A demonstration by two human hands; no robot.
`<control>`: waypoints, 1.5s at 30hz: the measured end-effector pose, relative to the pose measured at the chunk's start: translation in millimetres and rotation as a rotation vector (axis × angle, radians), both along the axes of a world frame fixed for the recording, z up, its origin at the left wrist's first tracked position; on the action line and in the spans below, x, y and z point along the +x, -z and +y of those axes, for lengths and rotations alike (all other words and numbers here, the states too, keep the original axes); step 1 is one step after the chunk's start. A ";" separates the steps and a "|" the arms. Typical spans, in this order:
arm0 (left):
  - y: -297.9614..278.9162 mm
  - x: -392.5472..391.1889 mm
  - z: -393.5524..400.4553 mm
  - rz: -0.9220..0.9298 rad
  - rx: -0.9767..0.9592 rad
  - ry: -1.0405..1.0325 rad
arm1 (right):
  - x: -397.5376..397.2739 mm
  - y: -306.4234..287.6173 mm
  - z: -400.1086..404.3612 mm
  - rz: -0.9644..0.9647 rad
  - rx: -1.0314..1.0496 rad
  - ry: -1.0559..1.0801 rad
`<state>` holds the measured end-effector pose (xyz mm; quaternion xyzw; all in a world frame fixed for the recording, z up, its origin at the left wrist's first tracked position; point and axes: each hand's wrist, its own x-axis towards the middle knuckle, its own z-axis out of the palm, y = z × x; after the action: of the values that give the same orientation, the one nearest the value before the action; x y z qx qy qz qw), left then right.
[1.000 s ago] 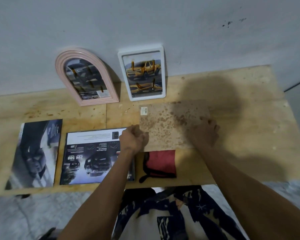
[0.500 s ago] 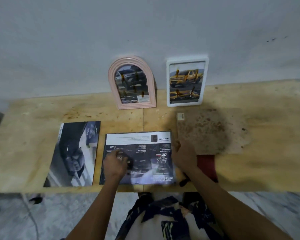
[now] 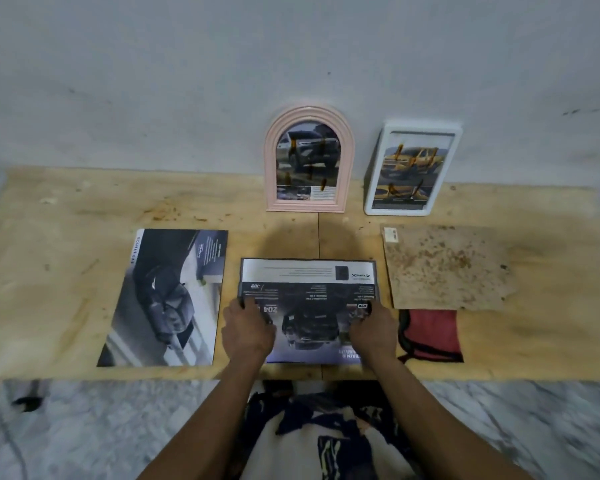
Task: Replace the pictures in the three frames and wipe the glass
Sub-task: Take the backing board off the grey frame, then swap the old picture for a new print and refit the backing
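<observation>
Both hands, the left hand (image 3: 248,332) and right hand (image 3: 373,332), grasp the side edges of the middle car print (image 3: 308,299) reading upside-down "204", flat on the plywood table (image 3: 49,271); behind it an arched pink frame (image 3: 309,160) and white frame (image 3: 413,169) lean on the grey wall (image 3: 187,64)

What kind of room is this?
Probably a bare workroom or garage corner: a rough plywood table against a plain scuffed wall, and a marbled stone floor underneath.
</observation>
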<state>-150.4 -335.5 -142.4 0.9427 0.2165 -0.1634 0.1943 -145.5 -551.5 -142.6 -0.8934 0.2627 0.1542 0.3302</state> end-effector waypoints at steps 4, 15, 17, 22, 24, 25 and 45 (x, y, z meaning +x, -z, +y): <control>0.6 5.9 1.6 0.033 0.003 0.031 | 9.0 2.8 3.7 0.013 -0.004 0.082; -2.4 10.3 6.5 0.061 0.002 0.053 | 13.2 -11.4 13.2 -0.076 0.065 0.206; -1.8 9.1 6.1 0.058 0.001 0.049 | 13.0 -13.9 12.1 -0.128 0.130 0.205; 0.4 9.3 10.9 0.031 -0.036 0.056 | 13.7 -21.9 9.5 -0.127 0.363 0.273; 3.2 7.9 12.6 0.014 -0.045 0.070 | 14.1 -22.1 3.8 -0.094 0.511 0.291; 5.3 7.1 13.2 0.003 -0.048 0.078 | 13.8 -23.7 1.5 -0.100 0.572 0.274; -106.3 26.1 36.4 -0.660 -0.528 0.228 | 27.1 -139.6 15.5 -0.105 1.095 -0.216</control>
<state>-124.3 -299.0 -36.1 0.8803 -0.0119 0.0766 0.4680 -118.4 -536.0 -2.9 -0.6198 0.0344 0.2565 0.7409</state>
